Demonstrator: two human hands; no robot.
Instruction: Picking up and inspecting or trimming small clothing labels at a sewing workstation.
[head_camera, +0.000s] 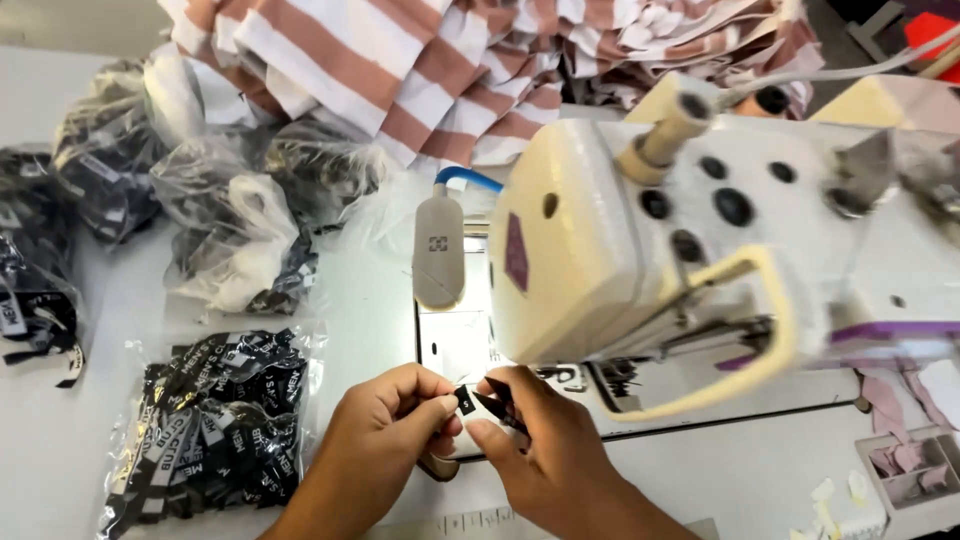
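Black woven fabric forms the small label (466, 400) that you hold between both hands, near the front edge of the table (380, 300), just in front of the sewing machine (700, 230). Your left hand (385, 425) pinches the label's left end between thumb and forefinger. Your right hand (540, 440) closes its fingertips on the right end, where a dark strip runs down toward the palm; you cannot tell whether this is part of the label or a separate tool. The two hands nearly touch at the fingertips.

To the left of your left hand lies a clear bag (210, 420) filled with black labels. Farther left and farther back sit more plastic bags (230, 230) with dark contents. Striped cloth (430, 70), pink and white, is piled at the far side. A grey lamp (438, 250) hangs left of the machine head. A small tray (915, 465) with pink scraps sits at the near right.
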